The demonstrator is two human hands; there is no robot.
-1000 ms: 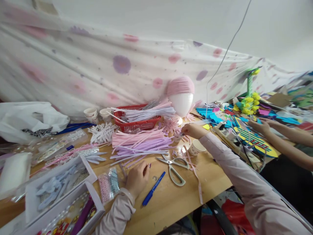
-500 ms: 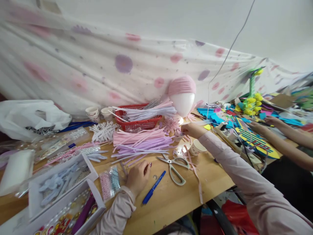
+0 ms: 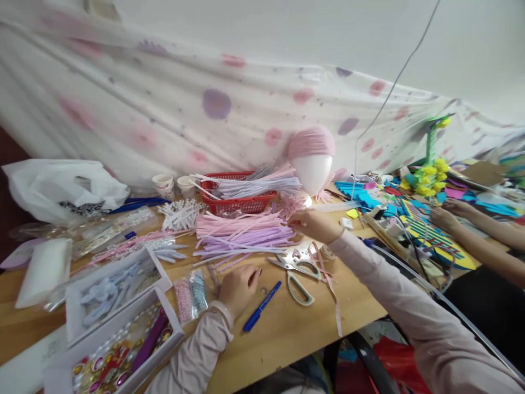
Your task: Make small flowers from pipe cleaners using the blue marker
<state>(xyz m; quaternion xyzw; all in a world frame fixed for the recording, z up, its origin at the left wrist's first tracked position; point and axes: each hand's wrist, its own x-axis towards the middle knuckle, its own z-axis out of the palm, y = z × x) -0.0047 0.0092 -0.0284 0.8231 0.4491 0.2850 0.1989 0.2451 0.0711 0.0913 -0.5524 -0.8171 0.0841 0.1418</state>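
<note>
Beyond the scissors (image 3: 295, 273) sits the pink fringed flower (image 3: 292, 202), and the right hand (image 3: 311, 225) is right at it, fingers bent; gripping or merely touching, can't tell! Left of the scissors, the left hand (image 3: 239, 287) rests loosely curled near the blue pen (image 3: 261, 306), its palm out of sight. Careful: a low-swinging right sleeve (image 3: 369, 262) could snag the ribbon (image 3: 338, 314) right of the scissors. The flower's near edge hides behind the fingers.

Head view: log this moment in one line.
left hand: beside blue pen | right hand: near pink flower, grip unclear | scissors: on table
</note>
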